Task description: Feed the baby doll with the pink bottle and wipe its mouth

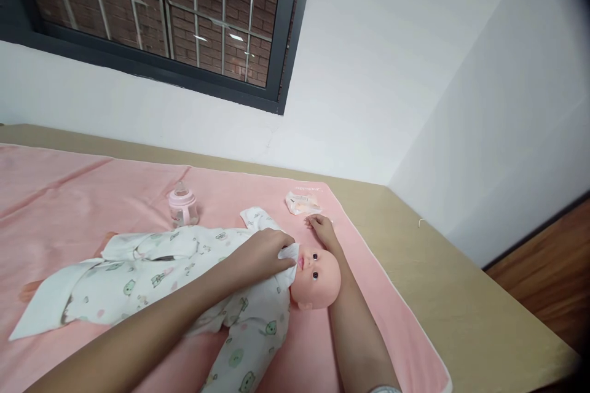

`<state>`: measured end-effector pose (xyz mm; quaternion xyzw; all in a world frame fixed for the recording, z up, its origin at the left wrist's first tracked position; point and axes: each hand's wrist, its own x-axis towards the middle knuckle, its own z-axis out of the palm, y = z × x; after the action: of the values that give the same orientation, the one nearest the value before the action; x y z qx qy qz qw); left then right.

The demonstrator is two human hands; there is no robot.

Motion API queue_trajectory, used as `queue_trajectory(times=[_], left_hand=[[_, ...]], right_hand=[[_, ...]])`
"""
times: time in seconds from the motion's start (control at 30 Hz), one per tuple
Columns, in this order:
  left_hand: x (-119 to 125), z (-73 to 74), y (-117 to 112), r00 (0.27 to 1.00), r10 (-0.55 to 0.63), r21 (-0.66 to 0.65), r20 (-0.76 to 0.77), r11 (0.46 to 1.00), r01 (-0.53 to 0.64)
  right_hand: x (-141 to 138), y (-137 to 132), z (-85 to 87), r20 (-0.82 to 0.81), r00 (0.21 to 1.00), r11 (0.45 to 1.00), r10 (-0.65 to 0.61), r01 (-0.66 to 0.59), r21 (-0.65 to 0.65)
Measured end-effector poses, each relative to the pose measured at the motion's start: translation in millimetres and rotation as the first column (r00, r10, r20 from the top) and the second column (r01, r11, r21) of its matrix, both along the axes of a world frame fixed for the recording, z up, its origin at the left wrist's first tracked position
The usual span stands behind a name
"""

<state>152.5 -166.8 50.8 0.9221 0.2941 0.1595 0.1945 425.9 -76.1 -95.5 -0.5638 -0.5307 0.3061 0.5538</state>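
Observation:
A bald baby doll [322, 285] lies on its back on a pink mat [313, 356], its head to the right. It wears a white printed outfit [175, 270] with small green and pink figures. My left hand [260, 255] reaches across its chest, fingers pinched on a thin white wipe or tissue [289, 252] against the doll's mouth and chin. Beyond the doll's head, my right hand [321, 227] rests on the mat with loosely bent fingers apart, holding nothing visible. Close to those fingertips lies a small clear plastic packet [302, 202].
A pink baby bottle [182, 206] with a handle stands behind the doll's body. The mat covers part of a wooden tabletop [415, 276], which meets a white wall [359, 73]. A dark-framed window [258, 97] with metal bars is above.

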Motion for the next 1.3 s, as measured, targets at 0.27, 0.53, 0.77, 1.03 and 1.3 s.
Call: queue_trajectory(times=[0.27, 0.53, 0.77, 1.03, 1.3], left_hand=[[1.9, -4.6, 3.5, 0.999, 0.015, 0.027, 0.03, 1.0, -0.016], [2.5, -3.5, 3.3, 0.998, 0.016, 0.004, 0.054, 1.0, -0.016], [3.0, -0.6, 1.3, 0.997, 0.006, 0.01, 0.073, 1.0, -0.007], [3.5, 3.8, -0.2, 0.996, 0.006, 0.006, 0.084, 1.0, -0.006], [1.2, 1.1, 0.4, 0.994, -0.012, -0.031, 0.105, 0.999, 0.015]], right_hand=[[1.5, 0.6, -1.3, 0.0, 1.0, 1.0, 0.0, 0.0, -0.009], [0.9, 1.0, -1.6, -0.008, 1.0, 1.0, 0.0, 0.0, -0.009], [1.9, 1.9, -2.7, -0.007, 1.0, 1.0, -0.003, 0.003, -0.013], [-0.5, -2.7, 2.5, 0.006, 1.0, 1.0, 0.0, 0.0, -0.007], [-1.3, -3.9, 4.1, 0.002, 1.0, 1.0, -0.006, 0.006, -0.01]])
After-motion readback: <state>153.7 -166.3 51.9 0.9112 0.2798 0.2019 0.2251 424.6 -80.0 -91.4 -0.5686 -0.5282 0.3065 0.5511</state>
